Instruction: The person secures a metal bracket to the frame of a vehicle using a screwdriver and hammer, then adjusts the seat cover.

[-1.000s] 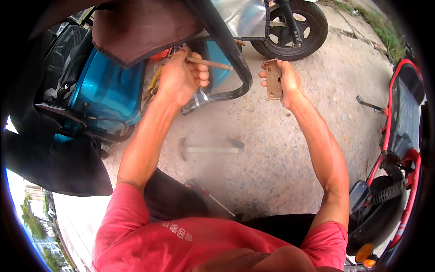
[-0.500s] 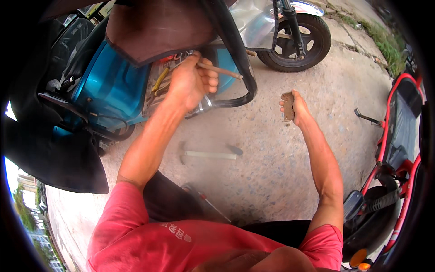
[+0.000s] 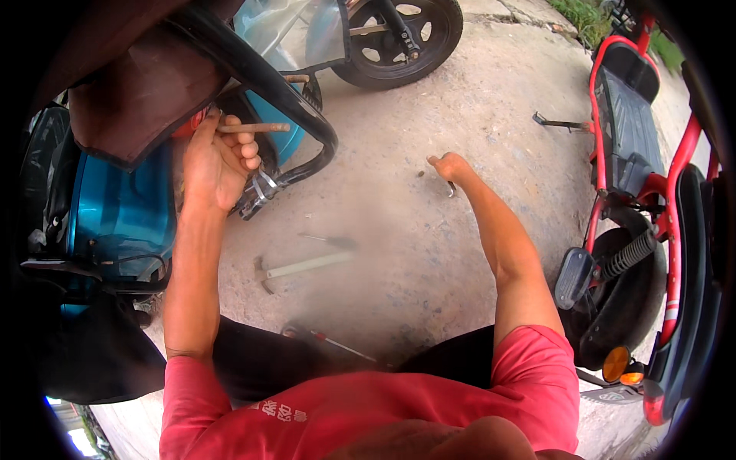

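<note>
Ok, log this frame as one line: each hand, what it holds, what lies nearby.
left hand: grips wooden stick by blue scooter | right hand: low over concrete ground, contents unclear | hammer on ground between arms

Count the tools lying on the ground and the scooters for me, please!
Scooters: 2, blue scooter and red scooter
Hammers on the ground: 1, hammer
Screwdrivers on the ground: 2, dark one, red-and-white one
Total: 5
</note>
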Tool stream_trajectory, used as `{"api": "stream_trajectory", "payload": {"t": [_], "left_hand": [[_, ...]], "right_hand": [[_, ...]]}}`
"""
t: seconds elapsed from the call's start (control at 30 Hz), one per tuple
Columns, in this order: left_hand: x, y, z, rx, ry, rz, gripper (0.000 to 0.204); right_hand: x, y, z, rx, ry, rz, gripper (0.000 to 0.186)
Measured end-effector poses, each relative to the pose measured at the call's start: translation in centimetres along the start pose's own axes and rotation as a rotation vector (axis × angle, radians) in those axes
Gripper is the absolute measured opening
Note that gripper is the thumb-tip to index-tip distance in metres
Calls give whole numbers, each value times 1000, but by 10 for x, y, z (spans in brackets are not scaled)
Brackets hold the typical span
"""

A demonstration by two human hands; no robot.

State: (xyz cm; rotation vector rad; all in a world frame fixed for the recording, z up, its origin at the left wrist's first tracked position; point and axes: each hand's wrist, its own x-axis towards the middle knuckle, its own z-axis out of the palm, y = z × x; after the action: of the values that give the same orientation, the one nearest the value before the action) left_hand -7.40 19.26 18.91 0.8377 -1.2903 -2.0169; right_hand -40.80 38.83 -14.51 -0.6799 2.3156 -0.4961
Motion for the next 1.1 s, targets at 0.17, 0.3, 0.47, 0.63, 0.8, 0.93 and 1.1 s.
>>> {"api": "stream_trajectory", "payload": {"t": [0.17,0.3,0.47,0.63,0.8,0.93,1.1], "left_hand": [[1,0,0,10,31,-2,33],[1,1,2,0,40,-9,31],[0,2,4,9,49,-4,30],[3,0,0,4,25,-2,31],[6,1,-7,-11,-12,-9,33],[2,0,1,16,13,-5,32],[0,1,2,8,49,1,31]], "right_hand": [[-34,-21,-11,-177,-171,-24,72],[-36,-18,-3,-276,-147,-48,63],[-28,-9,7,-303,-138,-105,61],[-29,-7,4,-303,-149,-150,66],[-33,-13,1,-338,-195,-117,57],[-37,-10,3,-364,-136,-156,53],[-43,-17,-1,-336,-216,-126,54]]}}
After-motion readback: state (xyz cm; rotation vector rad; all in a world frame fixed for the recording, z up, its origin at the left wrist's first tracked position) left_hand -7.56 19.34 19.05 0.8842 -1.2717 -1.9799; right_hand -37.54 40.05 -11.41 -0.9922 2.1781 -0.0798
